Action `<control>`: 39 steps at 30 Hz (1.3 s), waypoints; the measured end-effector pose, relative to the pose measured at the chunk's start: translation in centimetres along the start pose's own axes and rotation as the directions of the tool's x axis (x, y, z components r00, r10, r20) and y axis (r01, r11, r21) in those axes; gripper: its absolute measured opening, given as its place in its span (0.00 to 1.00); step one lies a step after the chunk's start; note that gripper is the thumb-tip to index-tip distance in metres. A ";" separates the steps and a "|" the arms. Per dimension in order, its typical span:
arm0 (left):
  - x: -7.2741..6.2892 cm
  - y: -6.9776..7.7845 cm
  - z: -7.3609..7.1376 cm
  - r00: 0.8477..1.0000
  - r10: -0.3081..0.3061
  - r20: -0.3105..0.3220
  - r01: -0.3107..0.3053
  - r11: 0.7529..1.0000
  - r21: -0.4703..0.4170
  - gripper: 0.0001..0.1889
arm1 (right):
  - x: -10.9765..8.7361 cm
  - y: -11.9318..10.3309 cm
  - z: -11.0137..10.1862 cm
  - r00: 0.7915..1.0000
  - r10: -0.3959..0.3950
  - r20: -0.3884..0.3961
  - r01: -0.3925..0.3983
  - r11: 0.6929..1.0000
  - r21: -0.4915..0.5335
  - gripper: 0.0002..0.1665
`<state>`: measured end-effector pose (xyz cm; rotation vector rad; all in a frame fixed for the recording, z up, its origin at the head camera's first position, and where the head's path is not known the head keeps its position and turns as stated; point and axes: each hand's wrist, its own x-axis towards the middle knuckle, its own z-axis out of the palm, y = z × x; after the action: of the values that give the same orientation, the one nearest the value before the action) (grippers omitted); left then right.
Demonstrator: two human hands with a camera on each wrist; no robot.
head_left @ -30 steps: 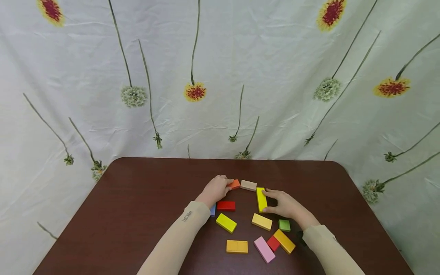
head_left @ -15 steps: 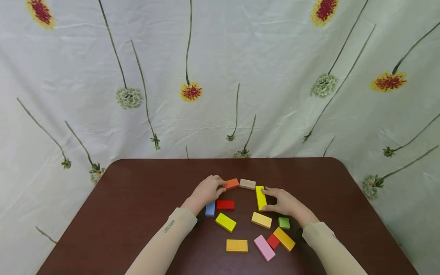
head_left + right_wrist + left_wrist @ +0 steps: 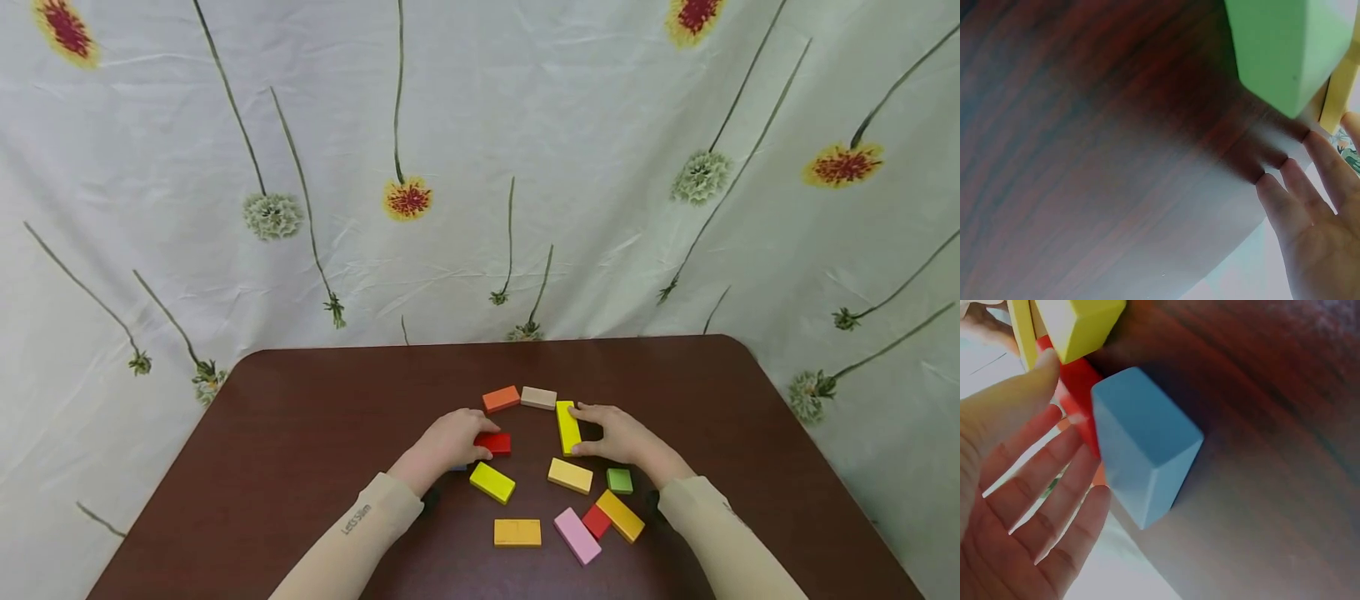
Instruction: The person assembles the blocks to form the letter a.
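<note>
My left hand (image 3: 448,437) bends over the left end of a flat red block (image 3: 497,443), with thumb and fingertips on either side of it. In the left wrist view, the thumb tip lies against this block, the fingers are spread, and a blue block (image 3: 1144,419) stands right beside them. My right hand (image 3: 618,435) holds a long bright yellow block (image 3: 567,428), thumb at its near end and a finger at its far end. In the right wrist view, the other fingertips rest on the table, close to a green block (image 3: 1279,56).
An orange block (image 3: 500,399) and a beige block (image 3: 538,397) lie farther back on the dark table (image 3: 337,467). Nearer are a lime block (image 3: 492,482), a pale yellow block (image 3: 570,476), an orange-yellow block (image 3: 517,533) and a pink block (image 3: 577,536). A flowered cloth hangs behind.
My left hand has let go of the orange block and come nearer, down to the red block. My right hand stays at the bright yellow block. The head view has shifted slightly.
</note>
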<state>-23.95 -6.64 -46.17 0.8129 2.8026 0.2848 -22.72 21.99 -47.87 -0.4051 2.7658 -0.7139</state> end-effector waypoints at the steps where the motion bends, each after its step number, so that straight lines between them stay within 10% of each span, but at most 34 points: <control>1: 0.0 0.0 0.1 1.000 -0.002 0.001 0.002 1.000 0.007 0.20 | 0.0 0.0 0.0 1.000 0.001 0.001 -0.001 1.000 0.004 0.42; 39: 2.1 4.2 1.9 0.982 0.190 -0.010 -0.189 0.980 0.056 0.19 | -0.2 -0.5 0.0 0.999 0.038 0.005 -0.038 0.999 0.005 0.41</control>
<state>-23.06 -1.79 -47.29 1.0979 2.7605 0.2457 -22.42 21.66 -47.64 -0.3518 2.7587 -0.7099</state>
